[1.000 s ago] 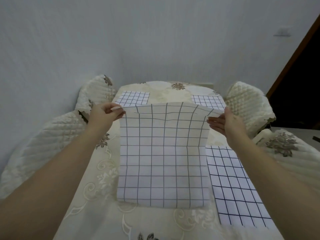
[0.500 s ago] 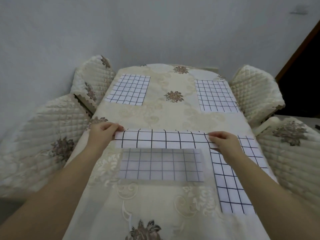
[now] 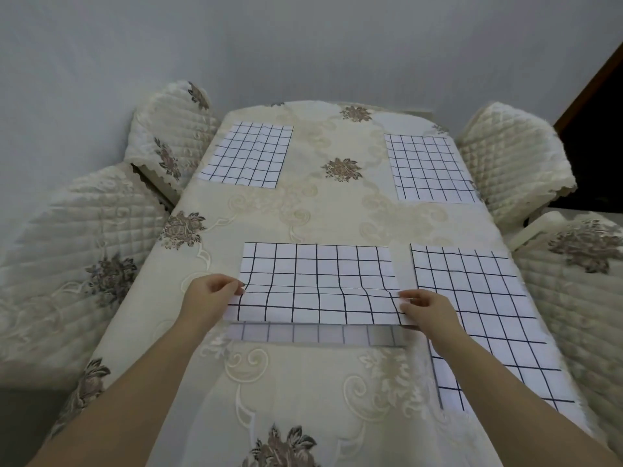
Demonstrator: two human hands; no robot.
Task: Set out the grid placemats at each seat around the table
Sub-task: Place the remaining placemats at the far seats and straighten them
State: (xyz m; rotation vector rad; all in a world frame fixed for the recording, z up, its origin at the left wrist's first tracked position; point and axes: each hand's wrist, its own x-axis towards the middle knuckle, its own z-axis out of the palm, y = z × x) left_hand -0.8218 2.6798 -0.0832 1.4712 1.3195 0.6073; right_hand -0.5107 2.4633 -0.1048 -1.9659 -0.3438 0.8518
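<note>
A white placemat with a dark grid lies mostly flat on the cream tablecloth, its near edge still lifted and casting a shadow. My left hand pinches its near left corner. My right hand pinches its near right corner. Three more grid placemats lie flat: one at the far left, one at the far right, one at the near right.
Quilted cream chairs stand around the table: two on the left and two on the right. A grey wall runs behind. A dark doorway opens at the far right.
The placemat hung upright from both hands a second ago. It has swung forward and down, and its far part now lies on the cloth. Both hands came lower and nearer.
</note>
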